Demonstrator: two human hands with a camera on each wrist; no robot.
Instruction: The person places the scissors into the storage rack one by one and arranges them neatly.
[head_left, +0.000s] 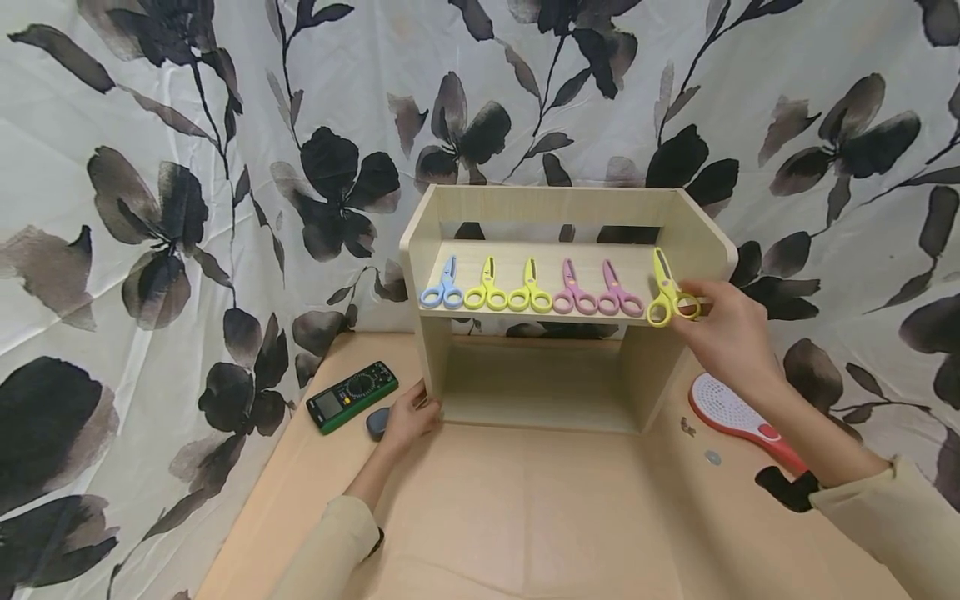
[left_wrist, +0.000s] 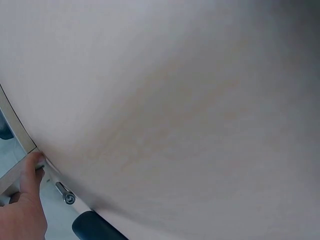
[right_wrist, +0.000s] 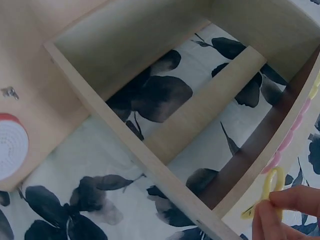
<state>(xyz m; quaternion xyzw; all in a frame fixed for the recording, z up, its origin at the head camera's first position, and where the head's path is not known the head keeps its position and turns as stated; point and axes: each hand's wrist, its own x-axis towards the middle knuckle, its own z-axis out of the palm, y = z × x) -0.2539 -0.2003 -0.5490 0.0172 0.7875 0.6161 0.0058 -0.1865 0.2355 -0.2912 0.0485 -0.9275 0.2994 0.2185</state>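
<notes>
A small two-tier wooden shelf (head_left: 532,373) stands on the table. Along its upper board sit one blue pair of scissors (head_left: 447,287), two yellow pairs and two pink pairs (head_left: 573,292), handles facing front. My right hand (head_left: 723,333) pinches another yellow pair of scissors (head_left: 662,287) by a handle loop at the board's right end, blades pointing up and back. In the right wrist view, the fingertips (right_wrist: 270,215) grip the yellow loop at the board's front edge. Down at the shelf's lower left front corner, my left hand (head_left: 408,417) holds the side panel's edge.
A green multimeter (head_left: 352,397) and a dark rounded object (head_left: 377,423) lie left of the shelf. To the right are a red-handled paddle with a white perforated head (head_left: 723,404), a small metal piece (head_left: 687,427) and a grey disc (head_left: 713,457). Floral fabric (head_left: 330,183) hangs behind.
</notes>
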